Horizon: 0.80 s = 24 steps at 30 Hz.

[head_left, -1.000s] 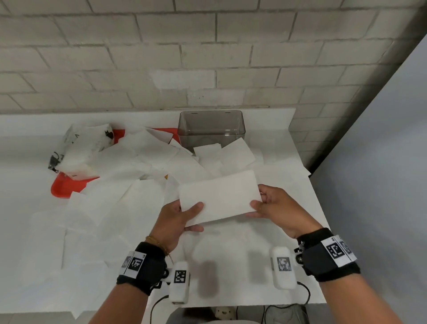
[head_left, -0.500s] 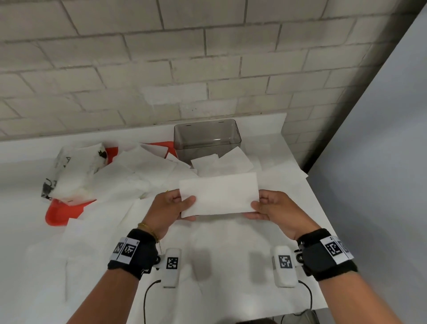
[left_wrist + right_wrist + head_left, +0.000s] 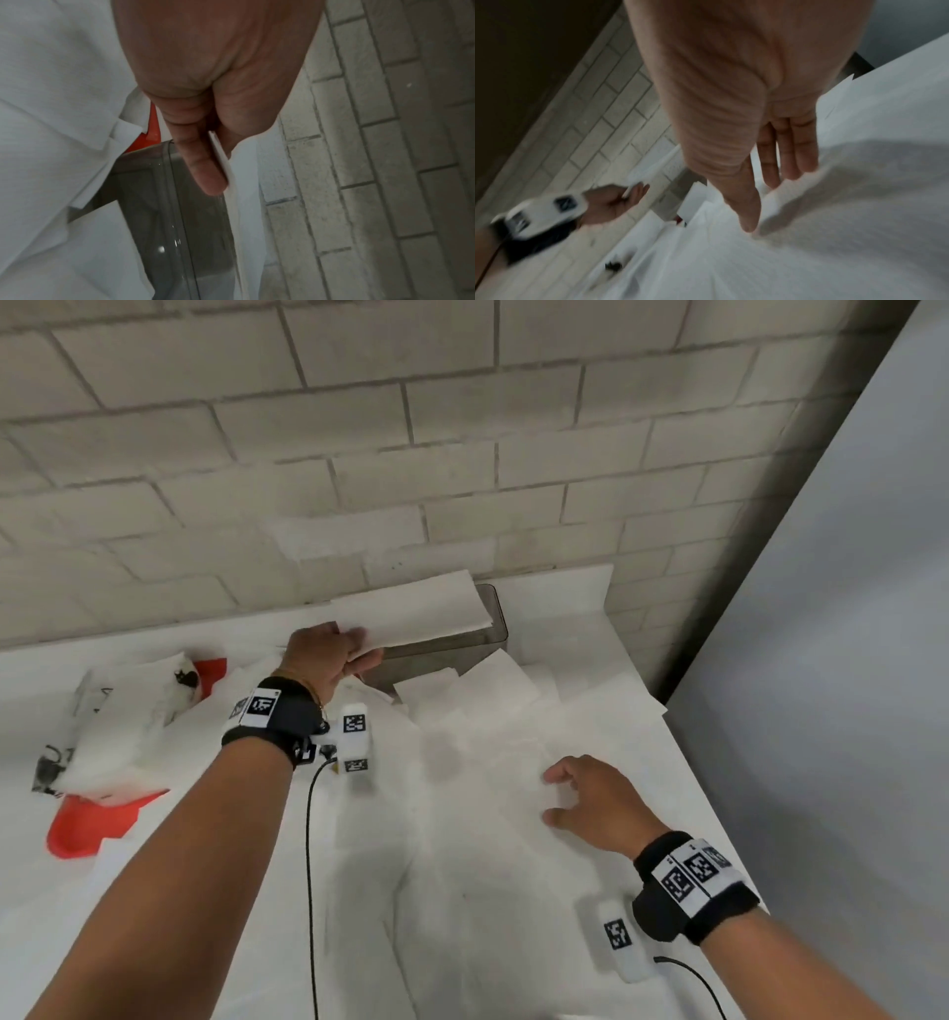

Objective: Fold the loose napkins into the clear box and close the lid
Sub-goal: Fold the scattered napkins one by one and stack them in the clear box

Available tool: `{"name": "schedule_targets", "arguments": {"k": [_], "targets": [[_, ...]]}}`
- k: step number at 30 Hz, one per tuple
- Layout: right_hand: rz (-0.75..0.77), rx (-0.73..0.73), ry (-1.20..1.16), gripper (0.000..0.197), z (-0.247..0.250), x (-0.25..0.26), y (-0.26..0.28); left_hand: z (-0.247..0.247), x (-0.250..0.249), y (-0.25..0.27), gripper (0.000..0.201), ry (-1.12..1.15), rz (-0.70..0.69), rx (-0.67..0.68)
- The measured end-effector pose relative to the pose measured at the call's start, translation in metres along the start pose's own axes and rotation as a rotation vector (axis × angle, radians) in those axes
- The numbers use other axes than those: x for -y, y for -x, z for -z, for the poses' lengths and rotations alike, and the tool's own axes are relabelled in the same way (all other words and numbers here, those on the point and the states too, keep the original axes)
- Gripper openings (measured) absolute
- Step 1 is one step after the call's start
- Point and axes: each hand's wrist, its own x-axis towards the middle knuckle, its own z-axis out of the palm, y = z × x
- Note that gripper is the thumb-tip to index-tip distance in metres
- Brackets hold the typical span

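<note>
Folded napkin (image 3: 411, 608) sits upper centre of the head view, held over the open top of the clear box (image 3: 452, 649), which stands against the brick wall. My left hand (image 3: 323, 654) pinches the napkin's left end between thumb and fingers; the left wrist view shows the thumb pressed flat on the paper above the box rim. My right hand (image 3: 590, 798), lower right, rests on the loose napkins (image 3: 462, 814) covering the table, fingers straight and slightly spread, holding nothing. At left, a red tray (image 3: 87, 824) lies half buried under more napkins.
</note>
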Motion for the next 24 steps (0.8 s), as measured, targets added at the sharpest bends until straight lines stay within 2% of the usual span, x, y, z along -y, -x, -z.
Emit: {"name": "schedule_targets", "arguments": {"k": [3,7,11,12,14,15,16,17,18,19,21,22,24], "targets": [[0.055,-0.007,0.13,0.053,-0.005,-0.004,-0.002,-0.018,-0.004,-0.03,0.005,-0.033,0.046,-0.014],[0.071,0.004,0.134,0.052,-0.007,-0.009,-0.004,-0.038,-0.003,-0.051,0.025,-0.137,0.155,0.024],[0.099,-0.002,0.13,0.053,-0.007,-0.015,-0.006,-0.052,0.0,-0.067,0.011,-0.174,0.248,0.002],[0.103,-0.007,0.126,0.054,-0.008,-0.016,-0.006,-0.055,0.002,-0.07,0.012,-0.169,0.24,-0.018],[0.114,-0.012,0.124,0.054,-0.009,-0.018,-0.007,-0.06,-0.002,-0.068,0.025,-0.32,0.237,0.02],[0.121,-0.012,0.126,0.054,-0.009,-0.019,-0.007,-0.059,0.0,-0.067,0.035,-0.592,0.179,0.036],[0.127,-0.014,0.127,0.054,-0.009,-0.019,-0.007,-0.055,0.007,-0.073,0.042,-0.945,0.042,0.082],[0.13,-0.016,0.127,0.054,-0.01,-0.02,-0.007,-0.054,0.006,-0.073,0.04,-0.961,0.088,0.064],[0.133,-0.015,0.128,0.055,-0.01,-0.019,-0.008,-0.056,0.006,-0.082,0.032,-0.746,0.177,-0.004],[0.133,-0.011,0.132,0.055,-0.009,-0.019,-0.008,-0.055,0.007,-0.09,0.024,-0.616,0.148,-0.045],[0.132,-0.004,0.15,0.055,-0.009,-0.016,-0.008,-0.057,0.011,-0.094,0.03,-0.754,0.079,-0.137],[0.127,-0.001,0.158,0.054,-0.009,-0.015,-0.008,-0.057,0.012,-0.093,0.033,-0.862,0.036,-0.148],[0.122,0.003,0.181,0.053,-0.008,-0.01,-0.007,-0.058,0.012,-0.086,0.042,-0.935,-0.036,-0.175]]}}
